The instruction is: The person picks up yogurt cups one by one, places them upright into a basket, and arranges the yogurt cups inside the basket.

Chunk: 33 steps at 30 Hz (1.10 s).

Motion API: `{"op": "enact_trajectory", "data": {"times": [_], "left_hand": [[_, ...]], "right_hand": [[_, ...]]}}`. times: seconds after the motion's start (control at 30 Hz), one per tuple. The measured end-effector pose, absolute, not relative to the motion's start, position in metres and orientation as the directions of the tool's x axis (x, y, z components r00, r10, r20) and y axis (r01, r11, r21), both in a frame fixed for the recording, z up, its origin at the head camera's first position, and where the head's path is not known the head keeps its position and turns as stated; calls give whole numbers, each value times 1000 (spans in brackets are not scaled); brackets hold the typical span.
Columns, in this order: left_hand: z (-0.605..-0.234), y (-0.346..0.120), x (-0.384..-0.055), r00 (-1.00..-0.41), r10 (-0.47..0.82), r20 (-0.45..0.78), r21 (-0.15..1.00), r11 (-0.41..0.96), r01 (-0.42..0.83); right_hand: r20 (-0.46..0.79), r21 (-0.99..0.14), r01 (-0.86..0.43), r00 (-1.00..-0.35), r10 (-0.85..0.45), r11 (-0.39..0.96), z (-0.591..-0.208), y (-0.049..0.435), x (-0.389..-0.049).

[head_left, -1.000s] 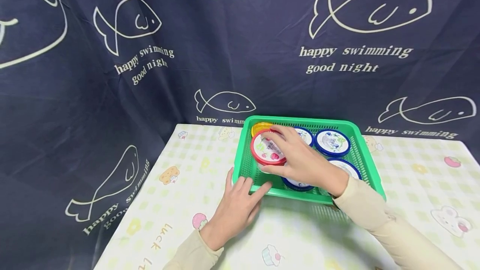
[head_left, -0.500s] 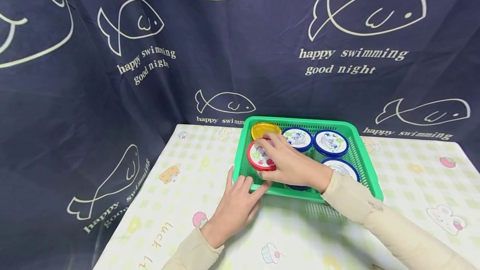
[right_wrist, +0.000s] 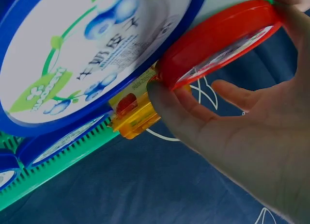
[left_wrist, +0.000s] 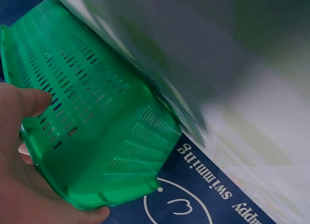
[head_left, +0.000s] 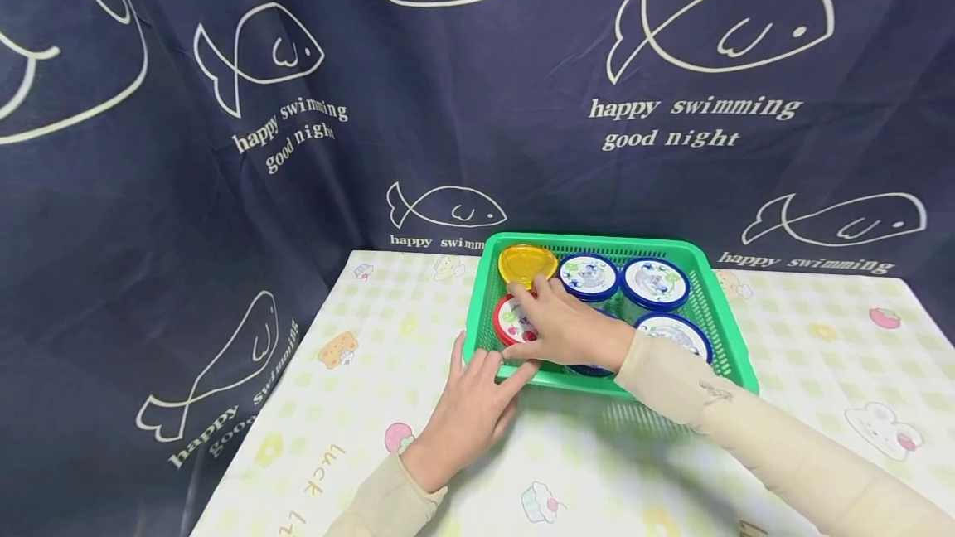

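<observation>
My left hand (head_left: 466, 417) grips the near left corner of a green slotted plastic basket (head_left: 478, 288). In the left wrist view, the thumb lies against the outer wall and the other fingers reach over the rim. My right hand (head_left: 567, 326) grips a jar with a red lid (head_left: 513, 320) by its edge, in the basket's near left part. The right wrist view shows fingers and thumb spread around that lid, whose label is partly turned away. Directly behind it sits a container with a yellow lid (head_left: 528, 262). The red-lidded jar's lower body is hidden in the head view.
Several blue-lidded jars (head_left: 656, 283) fill the middle and right of the basket. One of them (head_left: 593, 370) is partly covered by my right hand. The basket stands on a checked tablecloth (head_left: 358, 404), close to a dark blue fish-patterned curtain (head_left: 448, 106).
The red-lidded jar has moved down and toward the basket's near left corner with my right hand, uncovering the yellow lid. My left hand has stayed on the rim.
</observation>
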State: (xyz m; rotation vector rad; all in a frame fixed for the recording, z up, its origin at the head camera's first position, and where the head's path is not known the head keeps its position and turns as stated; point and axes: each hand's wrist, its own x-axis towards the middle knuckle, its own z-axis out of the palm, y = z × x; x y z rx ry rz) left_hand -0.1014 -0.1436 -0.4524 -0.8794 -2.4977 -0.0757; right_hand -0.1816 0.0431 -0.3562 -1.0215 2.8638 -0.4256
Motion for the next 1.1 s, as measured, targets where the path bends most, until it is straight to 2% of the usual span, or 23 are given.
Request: {"op": "enact_trajectory", "data": {"times": [0.33,0.6,0.83,1.1], "left_hand": [[-454,-142,-108,-681,566,464,-112,800,589],[-455,-140,-117,-675,571,467,-109,795,597],[-455,-138,-122,-670,571,474,-114,794,597],[-455,-143,-122,-688,564,457,-112,804,584]], "right_hand": [[-12,-246,-604,-780,-625,758,-366,33,-192],[39,-222,-630,-768,-639,744,-371,28,-199],[12,-218,-595,-794,-607,774,-363,40,-194],[217,-175,-634,-771,-598,754,-346,84,-162]]}}
